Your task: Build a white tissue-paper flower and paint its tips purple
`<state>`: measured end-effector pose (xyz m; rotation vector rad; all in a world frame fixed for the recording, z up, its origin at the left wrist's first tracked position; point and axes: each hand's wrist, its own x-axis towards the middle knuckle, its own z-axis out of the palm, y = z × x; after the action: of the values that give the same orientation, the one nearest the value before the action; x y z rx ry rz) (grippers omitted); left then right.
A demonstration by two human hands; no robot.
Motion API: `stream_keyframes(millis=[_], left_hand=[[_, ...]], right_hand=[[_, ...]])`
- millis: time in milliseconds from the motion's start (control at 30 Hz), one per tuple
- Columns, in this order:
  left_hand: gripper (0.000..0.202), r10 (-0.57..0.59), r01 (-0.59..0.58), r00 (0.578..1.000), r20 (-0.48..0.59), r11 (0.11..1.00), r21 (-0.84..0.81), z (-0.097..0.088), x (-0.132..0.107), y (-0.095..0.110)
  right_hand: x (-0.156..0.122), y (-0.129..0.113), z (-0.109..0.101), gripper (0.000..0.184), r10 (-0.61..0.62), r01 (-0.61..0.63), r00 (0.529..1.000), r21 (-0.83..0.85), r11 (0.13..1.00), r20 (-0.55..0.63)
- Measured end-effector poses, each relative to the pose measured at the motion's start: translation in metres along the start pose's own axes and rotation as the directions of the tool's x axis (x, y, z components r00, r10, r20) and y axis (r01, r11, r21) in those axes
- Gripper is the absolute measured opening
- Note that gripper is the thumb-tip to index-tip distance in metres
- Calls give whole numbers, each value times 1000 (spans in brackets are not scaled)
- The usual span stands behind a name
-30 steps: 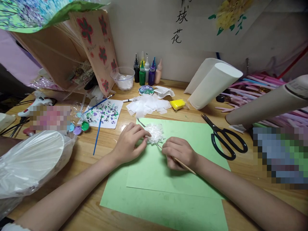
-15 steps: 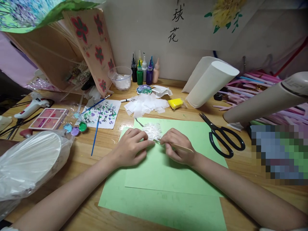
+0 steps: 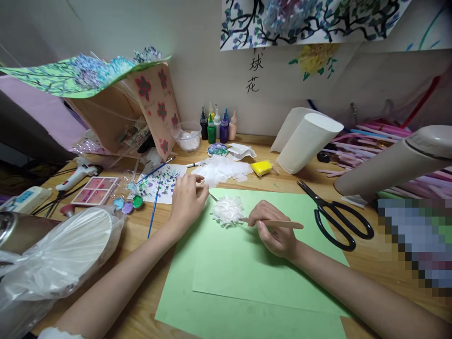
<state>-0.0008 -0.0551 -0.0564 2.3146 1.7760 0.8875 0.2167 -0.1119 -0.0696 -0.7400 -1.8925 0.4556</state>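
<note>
A ruffled white paper flower [image 3: 228, 211] lies on the green paper [image 3: 226, 268], with a dark painted line at its upper left. My right hand [image 3: 273, 228] is closed round a flat wooden craft stick [image 3: 282, 224], whose tip reaches the flower's right edge. To the left of the flower, my left hand [image 3: 189, 200] hovers by a pile of thin white paper pieces [image 3: 226, 170]. Its thumb and forefinger look slightly apart, and nothing clearly shows between them. The lower fingers are partly hidden.
Black scissors [image 3: 335, 214] lie right of the green paper. Behind stand paint bottles [image 3: 224, 128], a clear bowl [image 3: 186, 136], a yellow packet [image 3: 261, 168] and a paper roll [image 3: 309, 143]. Paintbrushes [image 3: 153, 212] and a glue gun [image 3: 77, 174] are at left, a grey flask [image 3: 395, 160] at right.
My left hand has left the flower and moved up and left toward the white pieces. The craft stick has drawn slightly right. The view has tilted upward, showing more wall.
</note>
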Motion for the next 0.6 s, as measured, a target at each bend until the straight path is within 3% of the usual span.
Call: stream_keyframes(millis=[133, 267, 367, 467, 600], left_hand=[[24, -74, 67, 992, 99, 996, 66, 12, 22, -5], [17, -113, 123, 981, 156, 991, -54, 11, 26, -3], [16, -124, 156, 973, 193, 975, -156, 1, 24, -1], [17, -123, 215, 938, 324, 940, -263, -16, 18, 7], [21, 36, 195, 858, 512, 900, -390, -38, -3, 29]], right_hand=[[1, -1, -1, 18, -15, 15, 999, -1, 1000, -52], [1, -1, -3, 19, -14, 13, 997, -17, 1000, -79], [0, -2, -4, 20, -2, 1, 994, -10, 1000, -112], [-1, -2, -4, 20, -36, 42, 993, 54, 998, -110], [-3, -1, -3, 18, -98, 96, 995, 88, 991, 13]])
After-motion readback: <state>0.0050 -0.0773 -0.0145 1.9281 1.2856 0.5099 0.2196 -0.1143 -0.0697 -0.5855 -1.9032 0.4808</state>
